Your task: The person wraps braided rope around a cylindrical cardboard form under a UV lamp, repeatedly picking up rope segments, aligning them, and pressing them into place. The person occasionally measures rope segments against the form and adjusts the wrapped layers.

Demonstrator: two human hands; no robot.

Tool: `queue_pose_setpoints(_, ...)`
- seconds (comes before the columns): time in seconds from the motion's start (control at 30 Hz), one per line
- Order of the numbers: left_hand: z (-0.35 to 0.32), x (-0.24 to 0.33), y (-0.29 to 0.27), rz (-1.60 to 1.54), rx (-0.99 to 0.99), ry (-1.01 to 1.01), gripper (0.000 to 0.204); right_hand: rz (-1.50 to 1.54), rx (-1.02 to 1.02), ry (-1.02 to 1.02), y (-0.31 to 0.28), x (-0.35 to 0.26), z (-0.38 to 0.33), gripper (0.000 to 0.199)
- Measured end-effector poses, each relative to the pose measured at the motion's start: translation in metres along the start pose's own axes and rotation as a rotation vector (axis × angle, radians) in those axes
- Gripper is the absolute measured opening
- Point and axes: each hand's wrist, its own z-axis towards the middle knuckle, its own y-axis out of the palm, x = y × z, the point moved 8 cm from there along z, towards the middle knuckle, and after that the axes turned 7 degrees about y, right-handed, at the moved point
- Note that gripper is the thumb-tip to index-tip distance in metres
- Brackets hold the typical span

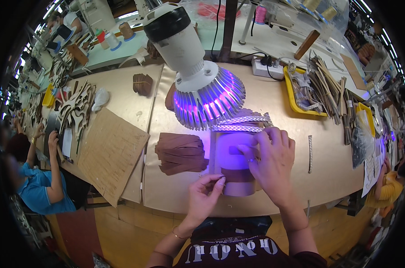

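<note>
My left hand (205, 195) pinches the left end of a flat brown strip (236, 175) between thumb and fingertips. The strip lies across a pale, smooth panel (239, 189), tinted violet by the light. My right hand (274, 163) is over the panel's right side, its thumb stretched leftward and apart from the bent fingers; some fingertips are hidden. Near that thumb, a small dark rectangle (234, 150) shows on the panel. Behind my right hand lie silvery braided straps (240, 128). A pile of brown strips (180, 153) sits left of the panel.
A large finned lamp (207, 96) glowing violet hangs close above the work. A brown board (113, 149) overlaps the table's left part. At the right are a yellow tray (296, 96), a short braided piece (310, 154) and bundled strips (327, 85). Co-workers sit at both sides.
</note>
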Motion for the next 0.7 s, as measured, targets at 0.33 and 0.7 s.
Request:
queue_pose_setpoints(0.33,0.001,0.006,0.000,0.063,0.000,0.096,0.013,0.709,-0.364,0.137,0.017,0.016,-0.030,0.017)
queue_pose_setpoints(0.7,0.010,0.011,-0.009,0.167,0.125,0.129,0.033,1.242,0.130,0.508,-0.031,0.106,-0.045,0.012)
